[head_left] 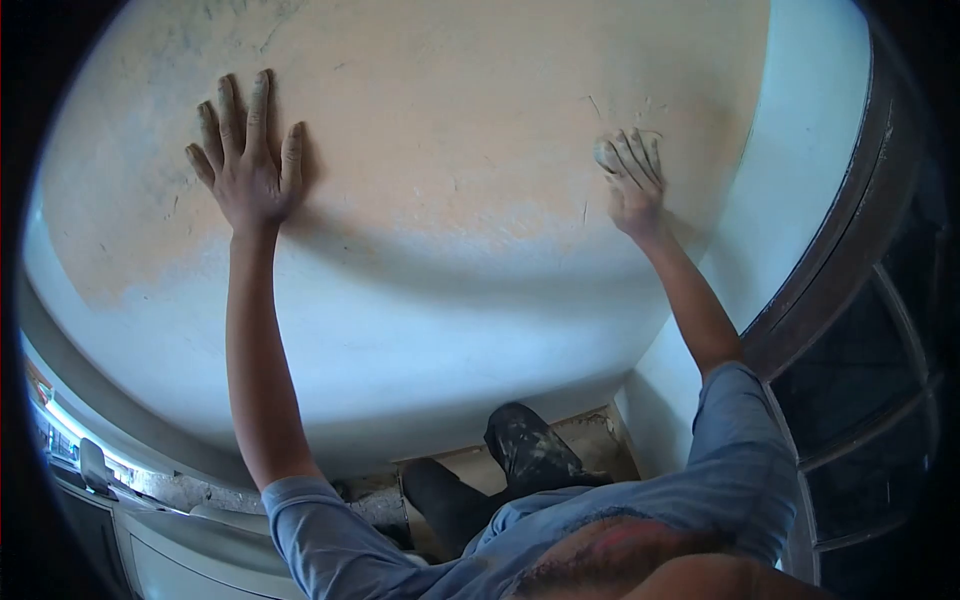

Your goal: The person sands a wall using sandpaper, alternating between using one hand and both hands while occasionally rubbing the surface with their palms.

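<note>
My left hand lies flat against the wall, its fingers spread and dusty, with nothing in it. Farther right, my right hand presses on the same wall with its fingers bent and close together. A small pale edge shows by its thumb side, but what the fingers hold, if anything, is hidden. Around both hands the wall surface is orange-tan with dark scuffs, and short scratches run near the right hand. Lower down, the wall turns smooth and bluish white.
A dark wooden frame with glass panes curves along the right, beside a white side wall. A pale cabinet-like surface stands at lower left near a bright opening. My paint-spotted trouser leg is close to the wall's foot.
</note>
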